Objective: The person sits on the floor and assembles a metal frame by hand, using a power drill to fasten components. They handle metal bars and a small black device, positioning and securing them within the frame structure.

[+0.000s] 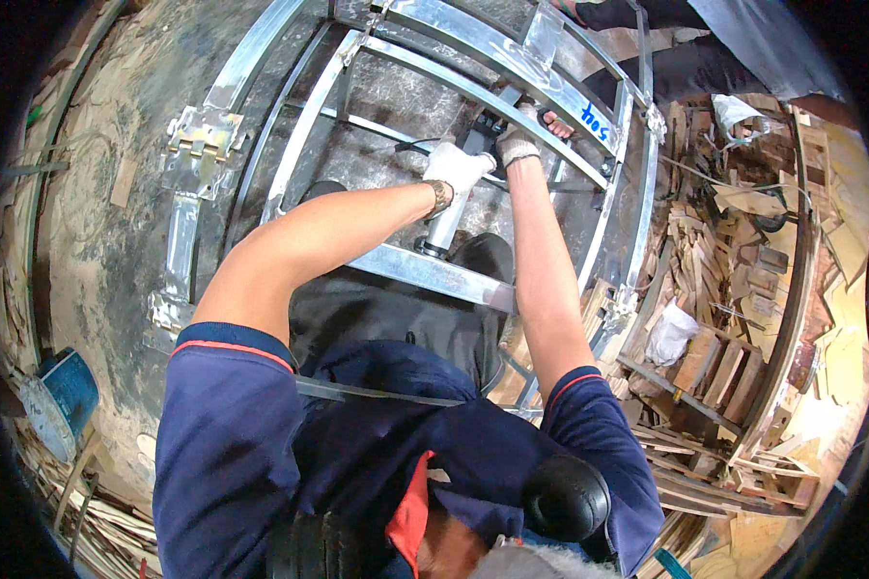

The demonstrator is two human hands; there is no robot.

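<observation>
Presently, two hands are at work inside a shiny metal frame (434, 277) that lies over the grey floor (97, 241). Left hand (459, 166): white glove, closed around the upper end of a silver cylinder (446, 228); a gold-coloured wristwatch (439, 197) sits just below the glove. Right hand (518, 145): gloved, on the far right side of the cylinder, next to a dark fitting (489, 124) at its upper end; the fingers are hidden behind a frame bar, so cannot tell whether it is clenched or what it grasps. Several bare fingertips (557, 124) show just to the right of it; owner cannot be told from this view.

Position of cylinder: within the frame opening, tilted, upper end leaning to the right, lower end at a dark foot (434, 250) beside the near crossbar. A short black cable (413, 147) shows to the left of the left hand.

Surroundings: hinge plate (206, 140), brassy, on the bar at left of the frame; blue handwritten marking (596, 121) on the far right part of the frame. A co-worker in dark trousers (690, 72) is at upper right, near the frame's far corner. To the right, well apart from the hands, wood scraps (700, 246) are heaped, with a white plastic bag (671, 335) lying among them. Blue bucket (65, 400) at lower left, tilted, near more wood strips (106, 536)
</observation>
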